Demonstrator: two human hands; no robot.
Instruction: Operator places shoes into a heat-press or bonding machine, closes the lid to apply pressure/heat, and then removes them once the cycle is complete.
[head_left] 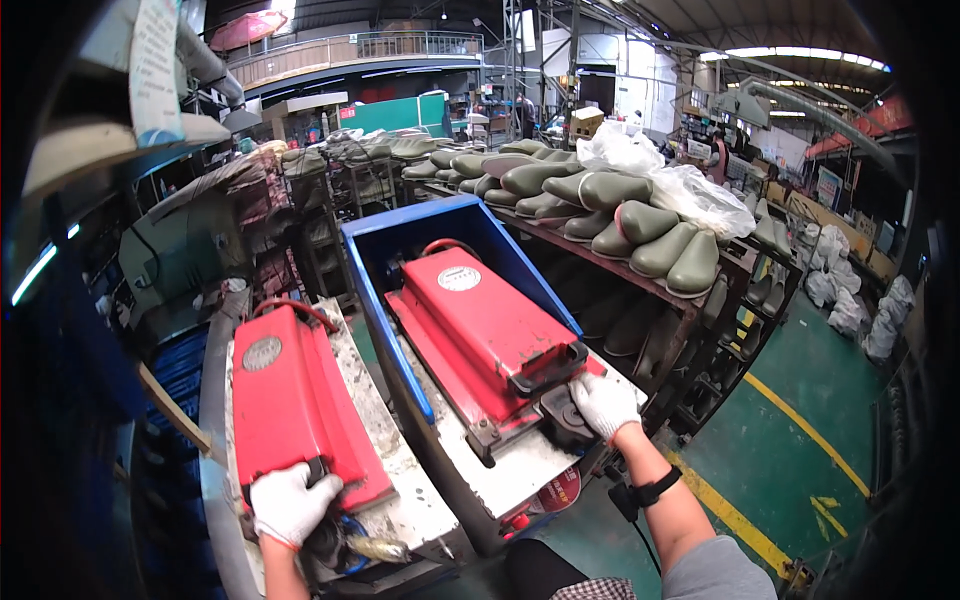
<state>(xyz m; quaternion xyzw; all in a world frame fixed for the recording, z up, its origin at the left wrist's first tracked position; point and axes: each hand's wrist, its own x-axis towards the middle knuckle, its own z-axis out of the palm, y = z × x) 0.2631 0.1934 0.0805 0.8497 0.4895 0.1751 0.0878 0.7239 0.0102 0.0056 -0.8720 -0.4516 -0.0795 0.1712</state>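
Two long red machine covers lie side by side in front of me. My left hand [292, 505], in a white glove, is closed over the front end of the left red cover [285, 395], where a black handle [318, 467] shows past the fingers. The right red cover [490, 310] sits inside a blue guard and has a black handle [548, 370] at its near end. Beside that handle my right hand [608, 406], also gloved in white, has its fingers curled onto a black fitting [567, 418]. The fingertips are partly hidden there.
A blue guard [432, 218] rises around the right cover. Beyond it, a rack holds several olive-green boots [640, 230] with clear plastic bags [695, 195] on top. A yellow line [735, 515] crosses the green floor at right. A cable hangs from my right wrist band [645, 490].
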